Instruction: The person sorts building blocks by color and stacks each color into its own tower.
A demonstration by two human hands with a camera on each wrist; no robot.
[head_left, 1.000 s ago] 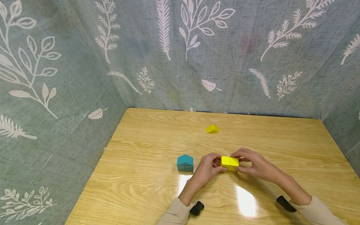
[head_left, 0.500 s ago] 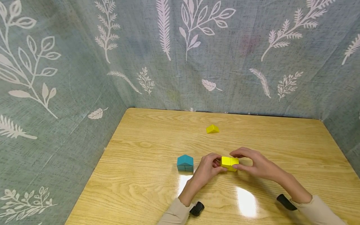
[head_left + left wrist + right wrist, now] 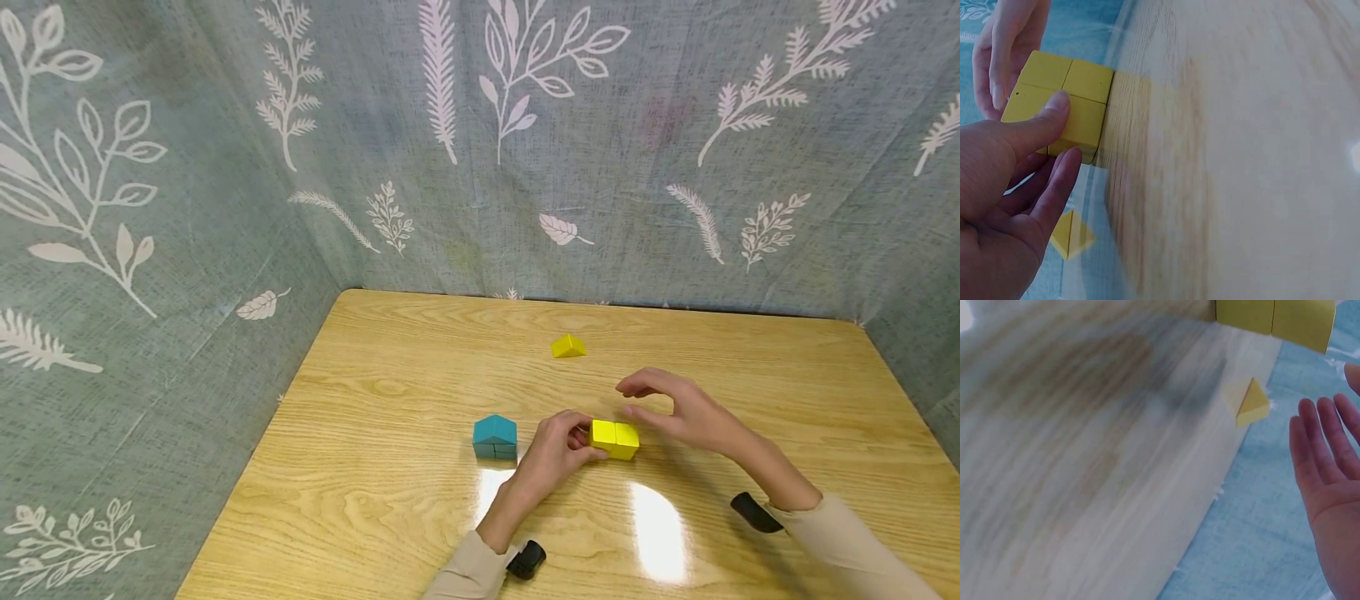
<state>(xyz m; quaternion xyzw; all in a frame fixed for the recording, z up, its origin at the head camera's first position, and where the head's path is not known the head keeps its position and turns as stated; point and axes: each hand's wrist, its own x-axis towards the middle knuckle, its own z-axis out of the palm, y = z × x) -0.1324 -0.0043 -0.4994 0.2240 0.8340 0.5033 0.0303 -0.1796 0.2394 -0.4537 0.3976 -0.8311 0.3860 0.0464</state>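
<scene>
Several yellow blocks (image 3: pixel 615 439) stand pressed together on the table; the left wrist view shows them as a two-by-two square of blocks (image 3: pixel 1088 81). My left hand (image 3: pixel 553 452) pinches their left side, its thumb (image 3: pixel 1054 112) on the near face and fingers behind. Just beyond their right end, my right hand (image 3: pixel 682 408) hovers apart from them, thumb and fingers spread with nothing between. Its fingers look straight in the right wrist view, where the palm (image 3: pixel 1338 500) shows. Farther back lies a yellow triangular block (image 3: pixel 568 346).
Left of my left hand stands a small teal block house (image 3: pixel 495 437) with a peaked top. The wooden table (image 3: pixel 390 367) meets a grey-blue leaf-patterned cloth (image 3: pixel 465 208) at its back and sides. Black straps show at both wrists.
My right hand has let go of the yellow blocks' right end and moved up and away. My left hand keeps its hold; the teal house and triangular block stay put.
</scene>
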